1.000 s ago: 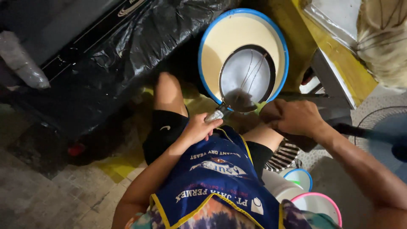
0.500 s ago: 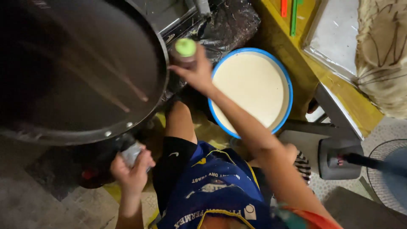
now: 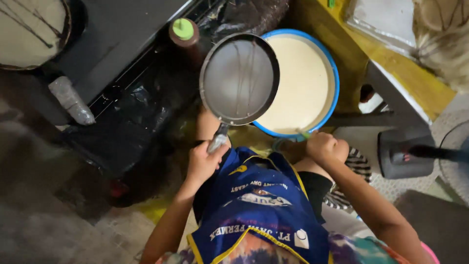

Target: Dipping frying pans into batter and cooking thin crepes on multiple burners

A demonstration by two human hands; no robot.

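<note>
The left hand (image 3: 202,161) is closed around the metal handle of a small round pan (image 3: 239,78). The pan is dark at its rim and grey inside, with a few thin streaks running across its surface. It is held over the left part of a big round basin (image 3: 333,78), so it covers a part of the basin's rim. The basin has a blue rim and is full of a pale cream batter with a smooth surface. It stands low, in front of the person's knees.

The right hand (image 3: 325,146) is closed in a fist just beside the near edge of the basin. Something small and greenish sticks out of it, but I cannot tell what it is.

Behind the pan, a brown bottle (image 3: 183,33) with a round green cap stands next to a black plastic sheet (image 3: 132,122). The person wears a blue apron (image 3: 259,210) with yellow edging and some white print and a small emblem on the front. At the right, a yellow counter (image 3: 391,68) carries a shiny foil sheet.
</note>
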